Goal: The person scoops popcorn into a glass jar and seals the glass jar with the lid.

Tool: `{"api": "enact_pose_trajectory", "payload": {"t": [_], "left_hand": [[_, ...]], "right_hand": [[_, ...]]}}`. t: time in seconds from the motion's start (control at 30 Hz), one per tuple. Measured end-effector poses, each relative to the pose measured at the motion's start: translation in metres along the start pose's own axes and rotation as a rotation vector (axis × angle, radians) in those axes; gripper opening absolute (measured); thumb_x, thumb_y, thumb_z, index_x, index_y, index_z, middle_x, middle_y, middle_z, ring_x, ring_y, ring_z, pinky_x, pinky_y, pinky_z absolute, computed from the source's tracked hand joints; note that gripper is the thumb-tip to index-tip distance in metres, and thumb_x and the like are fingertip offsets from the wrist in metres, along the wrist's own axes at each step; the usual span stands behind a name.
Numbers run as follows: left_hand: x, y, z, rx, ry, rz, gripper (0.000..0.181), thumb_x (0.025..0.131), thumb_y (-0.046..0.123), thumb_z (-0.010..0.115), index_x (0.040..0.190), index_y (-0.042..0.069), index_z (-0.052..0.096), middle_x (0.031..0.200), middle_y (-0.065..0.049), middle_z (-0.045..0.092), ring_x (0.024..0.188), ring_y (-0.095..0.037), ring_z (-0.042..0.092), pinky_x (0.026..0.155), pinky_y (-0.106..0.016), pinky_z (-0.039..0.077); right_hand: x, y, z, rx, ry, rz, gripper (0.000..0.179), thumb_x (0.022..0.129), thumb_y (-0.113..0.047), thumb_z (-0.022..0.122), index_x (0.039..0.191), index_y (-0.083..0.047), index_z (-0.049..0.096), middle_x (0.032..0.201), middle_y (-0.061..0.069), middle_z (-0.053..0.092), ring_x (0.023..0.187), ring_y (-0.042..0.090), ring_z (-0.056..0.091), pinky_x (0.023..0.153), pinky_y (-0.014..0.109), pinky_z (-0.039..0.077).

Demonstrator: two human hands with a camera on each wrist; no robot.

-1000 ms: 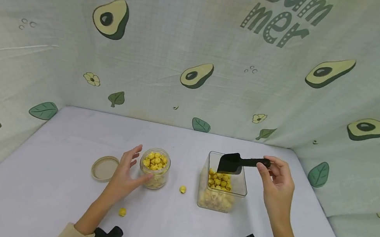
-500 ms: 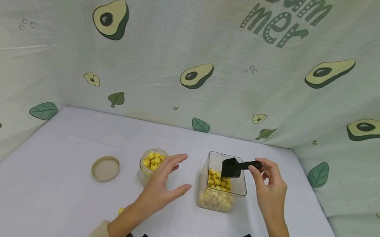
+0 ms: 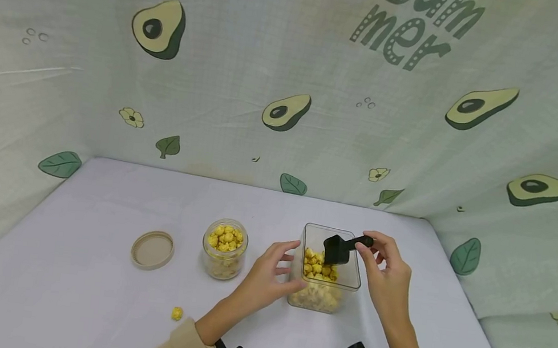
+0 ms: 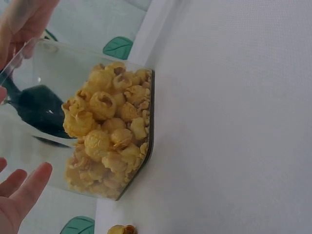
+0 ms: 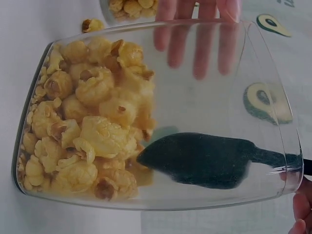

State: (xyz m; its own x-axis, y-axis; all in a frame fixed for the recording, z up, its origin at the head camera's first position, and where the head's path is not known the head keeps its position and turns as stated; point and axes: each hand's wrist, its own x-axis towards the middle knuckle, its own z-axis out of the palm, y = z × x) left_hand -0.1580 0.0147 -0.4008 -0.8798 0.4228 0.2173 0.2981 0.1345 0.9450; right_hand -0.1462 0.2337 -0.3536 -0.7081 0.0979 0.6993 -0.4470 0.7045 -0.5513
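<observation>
A clear square container (image 3: 313,298) partly filled with yellow popcorn (image 5: 87,131) stands upright on the table. My right hand (image 3: 386,269) pinches the handle of a black scoop (image 3: 336,250), whose blade dips inside the container down to the popcorn, as the right wrist view shows. My left hand (image 3: 270,273) is at the container's left side with fingers spread and thumb by the front wall. Whether those fingers touch the wall I cannot tell. Left of that hand, a round glass jar (image 3: 223,265) holds popcorn up near its rim.
A round beige lid (image 3: 152,250) lies on the table left of the jar. One loose piece of popcorn (image 3: 177,313) sits near the left forearm; another popcorn piece (image 5: 92,25) lies between jar and container. A printed cloth (image 3: 228,76) rises behind the white table (image 3: 115,201).
My left hand has moved right, from beside the jar to the container's left side. The right hand has shifted slightly left, and the scoop has tipped down into the container.
</observation>
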Motion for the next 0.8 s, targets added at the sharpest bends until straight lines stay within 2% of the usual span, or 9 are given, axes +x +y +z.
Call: {"api": "enact_pose_trajectory", "payload": {"t": [0.27,0.5,0.67,0.8], "left_hand": [[0.000,-0.002,0.004,-0.066,-0.013,-0.043,0.064,0.081,0.020,0.073,0.137,0.011,0.042,0.132,-0.016,0.044,0.115,-0.028,0.052,0.089,-0.032,0.054],[0.000,-0.001,0.003,-0.105,-0.019,-0.049,0.063,0.081,0.018,0.072,0.136,0.011,0.042,0.130,-0.018,0.044,0.114,-0.028,0.052,0.088,-0.032,0.054],[0.000,-0.002,0.003,-0.112,-0.025,-0.053,0.062,0.082,0.018,0.071,0.137,0.011,0.042,0.130,-0.018,0.044,0.114,-0.027,0.052,0.088,-0.030,0.054],[0.000,-0.003,0.003,-0.113,-0.031,-0.053,0.062,0.082,0.019,0.071,0.137,0.010,0.042,0.131,-0.018,0.043,0.114,-0.027,0.052,0.088,-0.029,0.054]], "right_hand": [[-0.003,0.004,0.006,-0.048,-0.059,0.071,0.032,0.078,-0.002,0.072,0.108,-0.006,0.061,0.074,0.007,0.066,0.067,0.003,0.037,0.050,0.016,0.031],[-0.006,0.004,0.012,0.020,0.003,0.115,0.028,0.081,-0.001,0.069,0.108,-0.002,0.060,0.073,0.011,0.066,0.068,0.002,0.039,0.056,0.016,0.032],[-0.004,-0.014,0.013,0.090,0.035,0.202,0.027,0.082,0.002,0.067,0.107,0.002,0.060,0.067,-0.008,0.060,0.067,0.003,0.040,0.053,0.014,0.031],[-0.003,-0.029,0.013,0.137,0.036,0.297,0.025,0.083,0.002,0.065,0.107,0.006,0.058,0.069,-0.022,0.055,0.067,0.005,0.041,0.052,0.018,0.032]]}}
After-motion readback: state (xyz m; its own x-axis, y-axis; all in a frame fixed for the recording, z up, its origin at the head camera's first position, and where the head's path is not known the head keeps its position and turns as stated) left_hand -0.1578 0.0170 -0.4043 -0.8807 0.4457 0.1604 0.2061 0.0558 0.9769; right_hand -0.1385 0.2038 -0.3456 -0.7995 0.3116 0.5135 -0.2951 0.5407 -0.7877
